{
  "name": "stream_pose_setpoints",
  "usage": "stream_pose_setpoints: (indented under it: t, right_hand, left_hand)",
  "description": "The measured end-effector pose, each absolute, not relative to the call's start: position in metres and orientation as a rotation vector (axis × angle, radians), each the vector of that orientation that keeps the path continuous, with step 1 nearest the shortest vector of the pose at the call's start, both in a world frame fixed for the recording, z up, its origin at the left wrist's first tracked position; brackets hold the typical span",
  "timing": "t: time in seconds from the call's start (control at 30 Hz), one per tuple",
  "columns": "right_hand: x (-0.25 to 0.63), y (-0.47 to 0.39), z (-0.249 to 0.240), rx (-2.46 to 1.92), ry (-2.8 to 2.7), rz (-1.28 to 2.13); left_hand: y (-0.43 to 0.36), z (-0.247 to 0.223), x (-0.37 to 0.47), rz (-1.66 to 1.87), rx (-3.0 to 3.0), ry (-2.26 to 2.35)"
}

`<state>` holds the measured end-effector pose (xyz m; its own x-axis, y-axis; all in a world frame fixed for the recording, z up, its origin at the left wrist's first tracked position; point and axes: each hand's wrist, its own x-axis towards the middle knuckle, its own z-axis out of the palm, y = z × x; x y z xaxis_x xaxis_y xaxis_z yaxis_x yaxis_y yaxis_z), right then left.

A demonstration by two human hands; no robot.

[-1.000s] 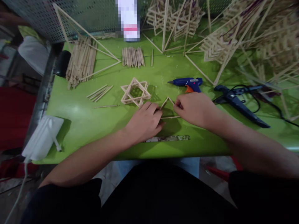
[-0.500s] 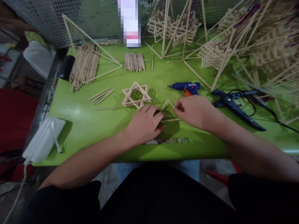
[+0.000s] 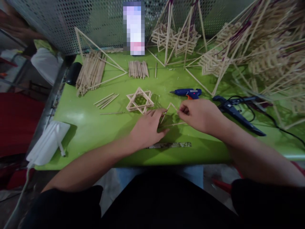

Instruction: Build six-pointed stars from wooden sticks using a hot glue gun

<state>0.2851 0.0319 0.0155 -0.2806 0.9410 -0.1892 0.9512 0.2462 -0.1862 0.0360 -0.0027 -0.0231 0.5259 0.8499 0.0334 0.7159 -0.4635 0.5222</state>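
My right hand (image 3: 199, 114) has thumb and fingers closed on the right-hand stick of two thin wooden sticks (image 3: 171, 104) that meet in a peak. By the left-hand stick is my left hand (image 3: 149, 127), its thumb spread away from its fingers; the fingertips are at that stick, and I cannot tell whether they touch. Another thin stick (image 3: 175, 124) lies across below the peak, between the hands. A six-pointed star (image 3: 133, 99) of stacked sticks lies just beyond my left hand. Behind my right hand is a blue glue gun (image 3: 187, 92) with an orange trigger, partly covered.
Loose sticks (image 3: 106, 100) and stick bundles (image 3: 90, 71) lie left and back on the green table (image 3: 81, 130). A phone (image 3: 134, 28) leans against the mesh. Dark-handled cutters (image 3: 238, 111) and finished stick frames (image 3: 212, 62) stand right. A white power block (image 3: 49, 143) lies front left.
My left hand has opened wider, its thumb moving away from the fingers. More of the left-hand stick shows. My right hand keeps its pinch; the whole view has shifted slightly.
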Motion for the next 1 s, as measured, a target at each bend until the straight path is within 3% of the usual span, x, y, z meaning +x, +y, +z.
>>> stream_pose_setpoints:
  t: [1.0]
  right_hand:
    - [0.301, 0.032, 0.019, 1.880, 2.640, -0.520]
  left_hand:
    - [0.008, -0.009, 0.027, 0.486, 1.974, 0.966]
